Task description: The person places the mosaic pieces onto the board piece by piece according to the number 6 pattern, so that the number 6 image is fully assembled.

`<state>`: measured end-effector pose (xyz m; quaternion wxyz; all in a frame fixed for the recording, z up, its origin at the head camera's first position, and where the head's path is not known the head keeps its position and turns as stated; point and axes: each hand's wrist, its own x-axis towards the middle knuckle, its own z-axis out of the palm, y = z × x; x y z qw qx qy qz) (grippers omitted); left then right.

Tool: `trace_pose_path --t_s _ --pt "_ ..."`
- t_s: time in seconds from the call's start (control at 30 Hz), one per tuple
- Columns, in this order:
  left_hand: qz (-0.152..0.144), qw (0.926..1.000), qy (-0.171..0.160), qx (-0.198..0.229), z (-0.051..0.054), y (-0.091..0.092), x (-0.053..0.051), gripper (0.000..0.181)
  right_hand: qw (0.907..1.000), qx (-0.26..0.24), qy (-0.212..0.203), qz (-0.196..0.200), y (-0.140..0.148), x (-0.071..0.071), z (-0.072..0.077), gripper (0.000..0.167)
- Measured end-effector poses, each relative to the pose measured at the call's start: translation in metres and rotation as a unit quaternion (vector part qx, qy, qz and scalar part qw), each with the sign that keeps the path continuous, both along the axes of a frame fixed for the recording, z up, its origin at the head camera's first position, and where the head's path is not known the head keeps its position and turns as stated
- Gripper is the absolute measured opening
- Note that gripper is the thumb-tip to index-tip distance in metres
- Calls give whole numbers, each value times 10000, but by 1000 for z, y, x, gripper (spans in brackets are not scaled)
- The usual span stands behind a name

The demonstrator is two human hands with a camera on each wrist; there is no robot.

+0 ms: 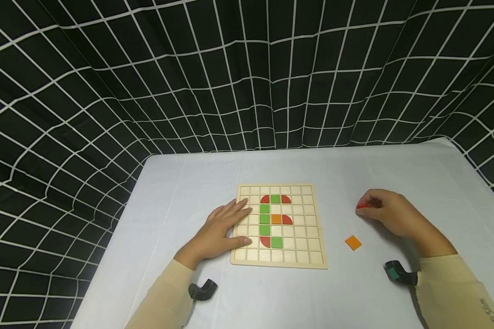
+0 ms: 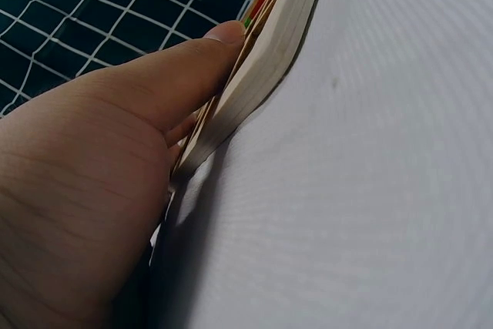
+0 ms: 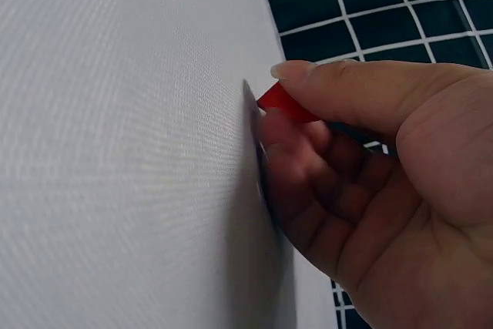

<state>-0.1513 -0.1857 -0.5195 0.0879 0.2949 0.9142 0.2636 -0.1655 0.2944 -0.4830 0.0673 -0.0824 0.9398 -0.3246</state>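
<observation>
A square wooden grid board [image 1: 302, 233] lies near the middle of the table. Green squares [image 1: 265, 219], red quarter-round pieces [image 1: 286, 199] and one orange square [image 1: 276, 219] form a pattern in its cells. My left hand [image 1: 218, 233] rests on the board's left side with fingers stretched out; in the left wrist view the thumb lies over the board's edge [image 2: 266, 59]. To the right of the board, my right hand [image 1: 389, 214] pinches a small red piece [image 3: 283, 104] between thumb and fingers, low over the cloth. Its full outline is hidden by the fingers.
A loose orange square tile [image 1: 353, 242] lies between the board and my right forearm. White cloth [image 1: 189, 183] covers the table. Dark curtains [image 1: 247, 91] with a white grid stand behind and at both sides. A dark curved device [image 1: 203, 290] sits at each wrist.
</observation>
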Motion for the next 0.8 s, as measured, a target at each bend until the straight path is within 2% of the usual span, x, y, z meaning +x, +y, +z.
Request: trace_pose_path --t_s 0.23,0.8 --pt "0 10000 -1 -23 1 1 0 86 10000 -81 6 -16 2 0 2 10" --pt "1 10000 -1 -18 0 0 0 86 9987 -447 -199 -134 -1 -1 4 28"
